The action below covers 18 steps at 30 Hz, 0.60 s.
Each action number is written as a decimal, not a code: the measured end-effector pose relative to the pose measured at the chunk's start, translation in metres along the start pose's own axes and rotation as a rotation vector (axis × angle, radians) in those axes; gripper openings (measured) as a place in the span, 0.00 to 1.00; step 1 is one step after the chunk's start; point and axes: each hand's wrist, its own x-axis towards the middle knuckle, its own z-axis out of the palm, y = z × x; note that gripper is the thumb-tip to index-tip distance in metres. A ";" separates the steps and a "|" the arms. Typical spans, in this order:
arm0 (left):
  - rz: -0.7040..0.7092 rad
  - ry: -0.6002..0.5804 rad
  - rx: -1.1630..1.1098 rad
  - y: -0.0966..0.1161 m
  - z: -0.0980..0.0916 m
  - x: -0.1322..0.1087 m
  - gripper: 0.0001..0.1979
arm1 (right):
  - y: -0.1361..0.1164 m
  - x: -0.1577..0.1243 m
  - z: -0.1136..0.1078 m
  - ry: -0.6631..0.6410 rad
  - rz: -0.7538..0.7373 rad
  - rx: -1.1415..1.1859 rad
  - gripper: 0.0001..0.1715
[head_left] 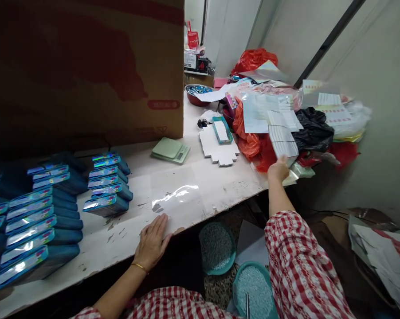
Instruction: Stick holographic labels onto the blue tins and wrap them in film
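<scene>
My left hand (152, 243) lies flat on the table's front edge, fingers stretched out, with nothing in it. Just beyond its fingertips is a clear plastic sheet (176, 188). My right hand (279, 170) reaches out to the right, its fingers closed on the near end of a stack of white printed paper (281, 133). That hand is slightly blurred and its thumb side is partly hidden. Around the stack lie loose printed sheets (256, 113), a black plastic bag (315, 130) and red plastic bags (249, 146).
Rows of blue boxes (108, 204) stand left, before a large cardboard carton (87, 66). Mid-table are a green digital scale (168, 148), flat white cardboard blanks (216, 153) and a blue open box (222, 130). Teal basins (235, 290) of small pieces stand below the edge.
</scene>
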 end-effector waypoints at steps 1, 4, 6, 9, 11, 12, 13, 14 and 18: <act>0.004 -0.006 0.005 0.000 0.000 0.000 0.27 | -0.004 -0.004 0.013 -0.066 0.009 -0.065 0.30; 0.011 -0.022 0.022 0.001 -0.002 0.001 0.26 | -0.019 0.002 0.033 -0.081 0.022 -0.168 0.29; 0.022 -0.035 0.033 0.002 -0.004 0.002 0.25 | -0.029 0.022 0.037 -0.044 -0.085 -0.164 0.28; 0.027 -0.056 0.041 0.002 -0.007 0.003 0.25 | -0.037 0.058 0.043 -0.180 -0.257 -0.139 0.29; 0.014 -0.069 0.035 0.003 -0.007 0.003 0.25 | -0.038 0.070 0.053 -0.305 -0.287 -0.110 0.34; 0.008 -0.077 0.030 0.003 -0.007 0.003 0.25 | -0.038 0.070 0.060 -0.332 -0.287 -0.090 0.35; 0.004 -0.084 0.024 0.002 -0.007 0.003 0.26 | -0.039 0.065 0.066 -0.335 -0.296 -0.071 0.35; 0.001 -0.092 0.020 0.002 -0.007 0.003 0.26 | -0.040 0.057 0.074 -0.324 -0.325 -0.058 0.34; -0.004 -0.110 0.020 0.002 -0.007 0.002 0.26 | -0.054 0.008 0.098 -0.380 -0.570 -0.091 0.27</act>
